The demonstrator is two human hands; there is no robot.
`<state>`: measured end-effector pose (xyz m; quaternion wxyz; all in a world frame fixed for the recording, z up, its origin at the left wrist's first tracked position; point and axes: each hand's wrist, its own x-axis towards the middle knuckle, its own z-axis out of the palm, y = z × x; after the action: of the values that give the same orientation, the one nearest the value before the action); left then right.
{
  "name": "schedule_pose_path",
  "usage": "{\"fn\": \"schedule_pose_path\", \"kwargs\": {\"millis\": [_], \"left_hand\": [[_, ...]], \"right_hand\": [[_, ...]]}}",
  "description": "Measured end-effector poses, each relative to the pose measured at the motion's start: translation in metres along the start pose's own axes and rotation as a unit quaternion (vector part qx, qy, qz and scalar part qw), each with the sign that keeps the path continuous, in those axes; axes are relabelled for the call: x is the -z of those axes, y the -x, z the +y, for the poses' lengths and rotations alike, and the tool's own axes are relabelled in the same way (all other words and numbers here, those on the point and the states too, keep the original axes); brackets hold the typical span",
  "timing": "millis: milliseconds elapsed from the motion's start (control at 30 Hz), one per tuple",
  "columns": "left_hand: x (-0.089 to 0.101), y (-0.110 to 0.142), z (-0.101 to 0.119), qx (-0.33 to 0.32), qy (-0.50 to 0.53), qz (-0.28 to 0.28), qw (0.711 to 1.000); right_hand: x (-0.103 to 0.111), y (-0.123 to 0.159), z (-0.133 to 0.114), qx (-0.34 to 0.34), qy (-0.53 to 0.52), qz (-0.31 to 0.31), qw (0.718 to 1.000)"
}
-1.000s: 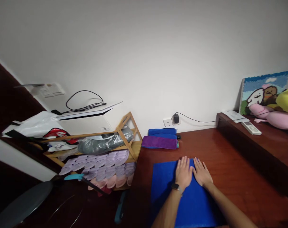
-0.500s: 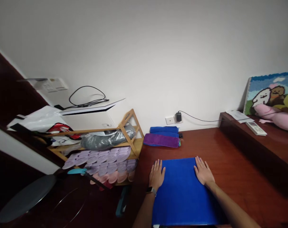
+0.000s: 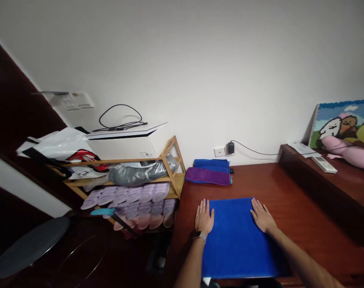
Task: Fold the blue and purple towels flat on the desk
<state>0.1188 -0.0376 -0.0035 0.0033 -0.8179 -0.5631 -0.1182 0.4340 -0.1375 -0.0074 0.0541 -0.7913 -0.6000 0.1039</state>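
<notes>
A blue cloth (image 3: 234, 240) lies flat and spread on the reddish-brown wooden table (image 3: 302, 224), its near edge close to the table's front. My left hand (image 3: 204, 218), with a watch on the wrist, rests flat at the cloth's far left corner. At the far right corner my right hand (image 3: 262, 216) lies flat, fingers stretched out. Neither hand grips the cloth. Behind it, near the wall, are a folded purple cloth (image 3: 208, 176) and folded blue cloths (image 3: 212, 163).
Left of the table stands a wooden rack (image 3: 177, 186) with several slippers (image 3: 147, 193) and a white box (image 3: 124, 146) on top. A black plug (image 3: 230, 147) sits in the wall. On the raised ledge at right are a remote (image 3: 324, 164) and a pink plush toy (image 3: 350, 152).
My left hand has slid left from the middle of the cloth to its far left corner. My right hand has stayed near the far right corner. The view has shifted slightly.
</notes>
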Motion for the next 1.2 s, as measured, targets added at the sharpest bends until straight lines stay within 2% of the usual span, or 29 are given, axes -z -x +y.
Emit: {"fn": "schedule_pose_path", "kwargs": {"millis": [267,400,467,533,600,700,733,800,833,900,1033,1100,1133,1200], "left_hand": [[-0.003,-0.002,0.001,-0.006,-0.018,-0.002,1.0],[0.002,-0.004,-0.005,-0.024,-0.041,-0.003,0.999],[0.006,-0.006,0.005,-0.051,-0.046,0.009,0.998],[0.006,-0.007,0.035,-0.09,-0.031,0.04,0.995],[0.0,-0.006,0.083,-0.139,0.004,0.061,0.988],[-0.018,-0.001,0.163,-0.22,0.06,0.009,0.974],[-0.025,0.001,0.183,-0.218,0.072,-0.007,0.973],[-0.032,0.003,0.201,-0.207,0.085,-0.031,0.974],[-0.033,0.004,0.199,-0.196,0.085,-0.037,0.976],[-0.028,0.004,0.171,-0.173,0.075,-0.042,0.981],[-0.005,0.004,0.071,-0.069,0.012,-0.05,0.996],[0.003,0.004,0.029,-0.027,-0.022,-0.043,0.998],[0.005,0.005,0.014,-0.016,-0.033,-0.039,0.999],[0.004,0.006,-0.001,-0.008,-0.039,-0.03,0.999]], "right_hand": [[0.001,0.006,-0.002,-0.001,0.003,0.005,1.0],[0.003,0.006,-0.004,0.001,-0.013,0.016,1.0],[0.002,0.005,-0.004,0.005,-0.019,0.019,1.0],[0.001,0.004,-0.003,0.009,-0.024,0.023,0.999],[-0.001,0.003,-0.001,0.014,-0.028,0.03,0.999],[-0.005,0.003,0.004,0.035,-0.021,0.032,0.999],[-0.005,0.003,0.005,0.043,-0.014,0.029,0.999],[-0.005,0.003,0.006,0.05,-0.004,0.021,0.999],[-0.004,0.004,0.006,0.045,-0.004,0.018,0.999],[-0.002,0.004,0.003,0.026,-0.014,0.018,0.999],[0.001,0.004,0.0,0.007,-0.031,0.017,0.999],[0.0,0.005,0.0,0.006,-0.033,0.016,0.999],[-0.001,0.005,0.0,0.005,-0.033,0.016,0.999],[-0.003,0.005,0.001,0.003,-0.033,0.016,0.999]]}}
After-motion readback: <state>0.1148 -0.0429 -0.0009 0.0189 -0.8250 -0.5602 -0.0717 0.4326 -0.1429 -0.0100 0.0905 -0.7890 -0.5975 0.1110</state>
